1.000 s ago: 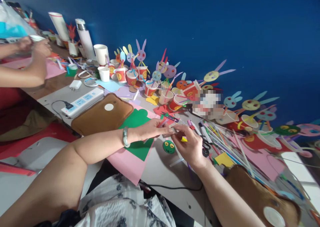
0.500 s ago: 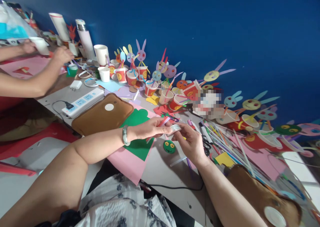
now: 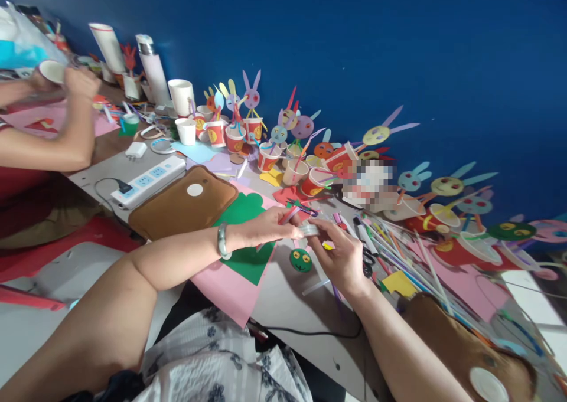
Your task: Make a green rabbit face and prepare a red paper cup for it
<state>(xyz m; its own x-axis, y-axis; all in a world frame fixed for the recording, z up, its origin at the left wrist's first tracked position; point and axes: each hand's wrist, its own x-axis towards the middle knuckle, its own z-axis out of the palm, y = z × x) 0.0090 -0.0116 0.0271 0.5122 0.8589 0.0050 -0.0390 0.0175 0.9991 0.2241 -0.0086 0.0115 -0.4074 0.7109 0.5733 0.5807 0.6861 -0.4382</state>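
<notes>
Co-worker's cup (image 3: pixel 52 71) turns mouth-out, free hand (image 3: pixel 82 83) back against it; tape roll (image 3: pixel 309 231) barely shifts

Tape roll looks clear and sits up off the table, between the fingertips of both hands. Left hand (image 3: pixel 275 225) pinches its left side and also grasps a red straw (image 3: pixel 290 215); right hand (image 3: pixel 339 253) pinches the right side. Neither hand is nearer, both touch it. Seen almost edge-on, its long axis runs left to right, in line from one set of fingertips to the other. Straw lies across that line, slanting from near left to far right. Loose tape end: can't tell.

Green face (image 3: pixel 300 260) lies flat on the table, just nearside of the roll and left of the right palm, touched by neither hand. Green paper (image 3: pixel 248 266) is under the left wrist, on top of pink paper (image 3: pixel 234 298). Scissors (image 3: pixel 367 263) just right of the right hand, partly hidden. Cup puppets (image 3: pixel 279 134) line the far side along the blue wall (image 3: pixel 283 30).
</notes>
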